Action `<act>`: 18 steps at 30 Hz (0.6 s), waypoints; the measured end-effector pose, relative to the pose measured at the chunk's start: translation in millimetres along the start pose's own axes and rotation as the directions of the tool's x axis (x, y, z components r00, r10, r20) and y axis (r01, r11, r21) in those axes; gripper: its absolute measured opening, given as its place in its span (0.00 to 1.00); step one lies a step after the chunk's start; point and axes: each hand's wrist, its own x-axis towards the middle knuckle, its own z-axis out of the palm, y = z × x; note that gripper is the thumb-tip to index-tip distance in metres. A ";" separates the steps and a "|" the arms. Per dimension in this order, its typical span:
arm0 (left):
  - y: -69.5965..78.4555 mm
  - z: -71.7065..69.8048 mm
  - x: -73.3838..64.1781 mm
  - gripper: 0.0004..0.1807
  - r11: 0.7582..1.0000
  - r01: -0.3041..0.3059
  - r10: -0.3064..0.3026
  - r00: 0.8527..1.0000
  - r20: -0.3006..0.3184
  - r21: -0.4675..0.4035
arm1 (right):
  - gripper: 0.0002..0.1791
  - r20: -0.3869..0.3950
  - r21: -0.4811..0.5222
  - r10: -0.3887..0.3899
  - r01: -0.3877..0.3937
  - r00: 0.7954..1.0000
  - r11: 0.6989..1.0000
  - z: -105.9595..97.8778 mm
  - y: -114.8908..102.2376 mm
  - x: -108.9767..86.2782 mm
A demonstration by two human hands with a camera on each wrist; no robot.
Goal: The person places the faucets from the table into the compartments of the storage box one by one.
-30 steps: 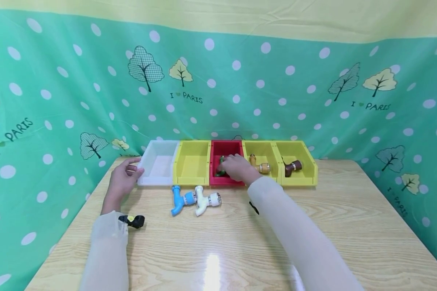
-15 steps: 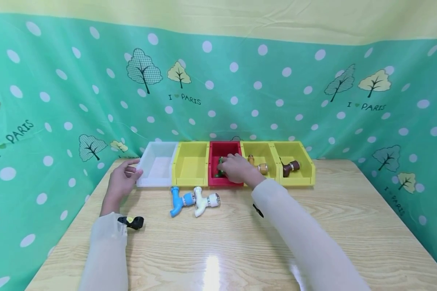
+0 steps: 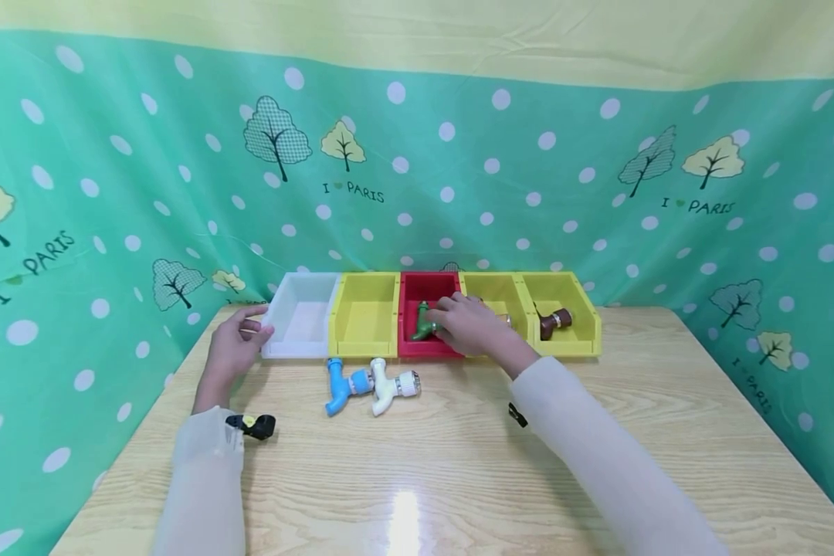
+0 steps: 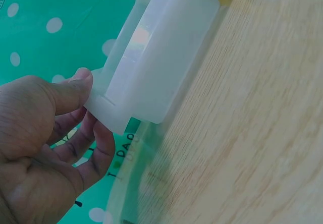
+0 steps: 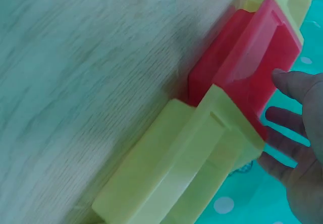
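My left hand (image 3: 231,349) pinches the left edge of the translucent white bin (image 3: 295,348), thumb on the rim and fingers beneath it in the left wrist view. Over the right side of the red bin (image 3: 427,350), my right hand (image 3: 471,327) hovers with loose fingers. A green tap (image 3: 424,323) lies in the red bin, just left of that hand's fingertips. The right wrist view shows nothing in the right hand (image 5: 305,128). An orange-brown tap, mostly hidden by this hand, lies in the yellow bin (image 3: 498,284) to its right.
A blue tap (image 3: 340,388) and a white tap (image 3: 387,388) lie side by side on the wooden table (image 3: 417,455) before the bins. A dark brown tap (image 3: 553,320) sits in the far-right yellow bin. Dotted green cloth (image 3: 472,177) hangs behind.
My right hand has let go of the green tap in the red bin and shifted right, covering more of the orange-brown tap. The left hand stays on the white bin.
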 end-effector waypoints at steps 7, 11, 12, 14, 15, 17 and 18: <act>-1.3 -0.1 0.7 0.28 1.000 -0.004 0.004 1.000 0.001 -0.005 | 0.23 -0.075 0.071 0.052 -0.046 0.996 0.996 -6.5 13.6 -26.8; -1.7 0.8 1.2 0.27 1.000 -0.007 0.007 1.000 -0.006 -0.002 | 0.23 -0.100 0.089 0.071 -0.062 0.992 0.994 -9.7 24.9 -41.9; -2.1 1.1 1.3 0.27 1.000 -0.008 0.008 1.000 -0.007 -0.001 | 0.24 -0.105 0.095 0.079 -0.069 0.991 0.993 -10.0 27.9 -45.5; -2.6 1.3 1.2 0.27 1.000 -0.010 0.010 1.000 -0.009 0.000 | 0.23 -0.116 0.104 0.096 -0.084 0.989 0.991 -11.5 33.3 -53.2; -3.1 1.3 1.3 0.27 1.000 -0.010 0.010 1.000 -0.010 -0.001 | 0.23 -0.121 0.108 0.105 -0.092 0.987 0.990 -12.5 35.9 -57.1; -3.4 1.3 1.1 0.28 1.000 -0.004 0.004 1.000 -0.009 -0.002 | 0.24 -0.125 0.129 0.128 -0.112 0.984 0.985 -14.2 41.2 -64.5; -3.7 1.2 1.0 0.28 1.000 0.000 0.000 1.000 -0.007 -0.004 | 0.24 -0.124 0.142 0.142 -0.124 0.982 0.982 -15.4 43.5 -68.4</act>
